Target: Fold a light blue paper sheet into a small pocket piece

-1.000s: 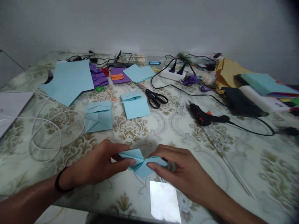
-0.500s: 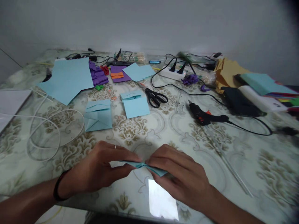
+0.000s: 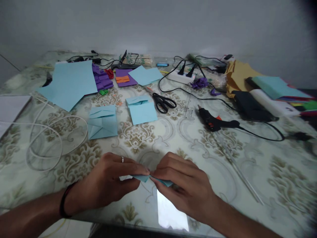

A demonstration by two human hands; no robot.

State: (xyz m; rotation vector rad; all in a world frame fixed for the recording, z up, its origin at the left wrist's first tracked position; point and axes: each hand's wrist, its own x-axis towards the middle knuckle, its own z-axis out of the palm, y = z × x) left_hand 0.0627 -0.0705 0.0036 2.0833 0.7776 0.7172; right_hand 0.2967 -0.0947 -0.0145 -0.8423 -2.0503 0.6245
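Note:
Between my two hands, just above the table near its front edge, is a small folded piece of light blue paper (image 3: 141, 178). My left hand (image 3: 116, 177) pinches its left part, fingers on top and thumb below. My right hand (image 3: 179, 181) grips the right part, its fingertips meeting the left ones at the middle of the paper. Much of the paper is hidden by the fingers. Beyond my hands lie two folded blue paper pieces, a left one (image 3: 102, 123) with creased triangles and a right one (image 3: 142, 110) with a flat front.
Black-handled scissors (image 3: 163, 103) lie beside the folded pieces. At the right are a black glue gun (image 3: 215, 121) and clear sticks (image 3: 244, 175). A white cable (image 3: 60, 145) loops at the left. Blue sheets (image 3: 74, 82) and a power strip (image 3: 182, 76) stand at the back.
My fingertips have come closer together at the middle of the blue paper, and less of it shows. My right hand has shifted slightly left. The whole view has moved a little.

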